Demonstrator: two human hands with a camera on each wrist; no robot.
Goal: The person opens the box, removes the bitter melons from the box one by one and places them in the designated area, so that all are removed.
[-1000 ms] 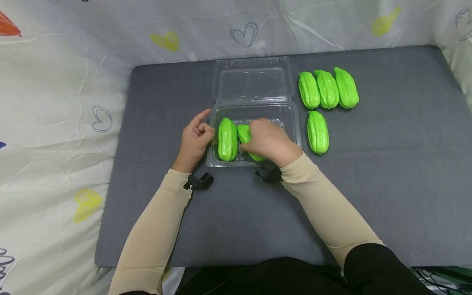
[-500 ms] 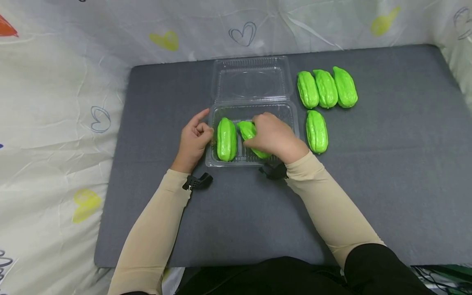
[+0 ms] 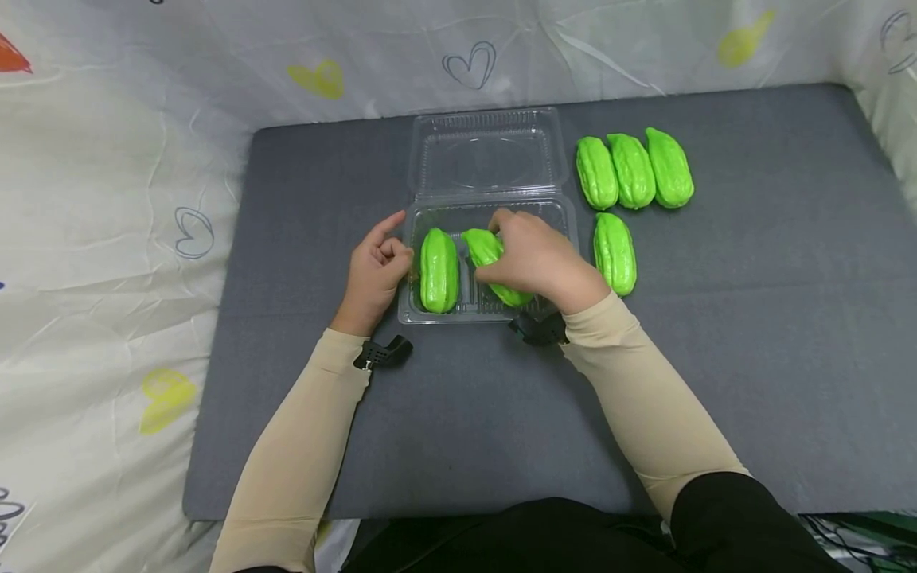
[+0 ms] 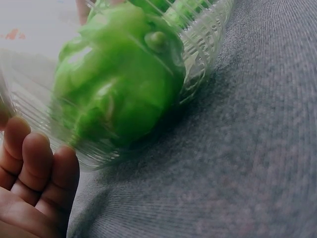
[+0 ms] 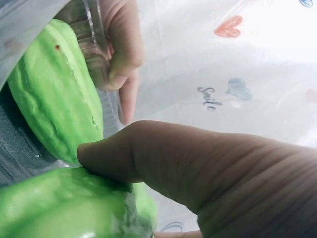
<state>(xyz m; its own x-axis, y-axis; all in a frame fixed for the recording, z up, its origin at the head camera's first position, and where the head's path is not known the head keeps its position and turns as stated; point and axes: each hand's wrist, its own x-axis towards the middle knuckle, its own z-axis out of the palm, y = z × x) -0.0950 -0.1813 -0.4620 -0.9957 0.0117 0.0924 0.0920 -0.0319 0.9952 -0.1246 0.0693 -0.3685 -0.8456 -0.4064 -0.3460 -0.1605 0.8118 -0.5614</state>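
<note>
Inside the clear plastic clamshell container (image 3: 469,320) lie two glossy green ridged gourds. The left gourd (image 3: 439,270) stands lengthwise along the left wall, seen end-on through the plastic in the left wrist view. My right hand (image 3: 540,259) grips the other gourd (image 3: 484,248), which is slanted, with the thumb on its near side and the fingers over its far side. In the right wrist view, the thumb (image 5: 114,156) presses on this gourd (image 5: 64,203). My left hand (image 3: 376,270) holds the container's left rim, index finger stretched out, other fingers bent against the wall.
The container's transparent lid (image 3: 489,151) lies folded back behind its base. Right of it, three gourds (image 3: 634,171) form a row, and a single gourd (image 3: 614,253) lies nearer. A white patterned cloth (image 3: 387,56) hangs behind the grey table (image 3: 752,318).
My right hand has shifted slightly right with its gourd, widening the gap to the left gourd. The left hand stays at the container's rim.
</note>
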